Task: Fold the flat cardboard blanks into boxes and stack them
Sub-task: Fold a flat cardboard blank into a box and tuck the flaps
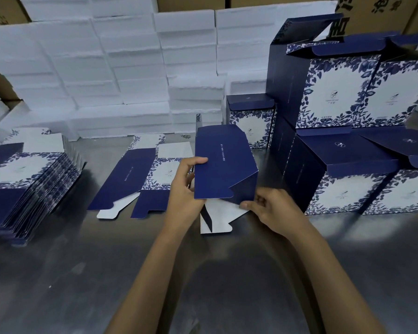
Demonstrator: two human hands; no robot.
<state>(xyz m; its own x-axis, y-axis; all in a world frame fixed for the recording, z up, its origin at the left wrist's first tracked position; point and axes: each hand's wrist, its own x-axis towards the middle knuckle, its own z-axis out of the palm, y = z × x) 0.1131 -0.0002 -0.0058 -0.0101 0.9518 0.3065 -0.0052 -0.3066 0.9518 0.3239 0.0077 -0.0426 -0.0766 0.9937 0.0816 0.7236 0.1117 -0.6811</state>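
Note:
A half-formed navy box point(223, 162) stands in the middle of the metal table point(58, 273), its white bottom flaps point(217, 219) splayed toward me. My left hand point(186, 186) grips its left edge, thumb on the navy panel. My right hand point(268, 208) pinches the lower right corner flap. One flat blank point(133, 179) lies just left of the box. A thick pile of flat blanks point(22, 179) sits at the far left. Folded blue-and-white floral boxes point(352, 145) are stacked two high on the right.
White foam blocks point(121, 68) are piled along the back wall. A small folded box point(251, 121) stands behind the one in my hands. Brown cartons point(372, 13) rise at the back right. Bare metal table stretches toward me.

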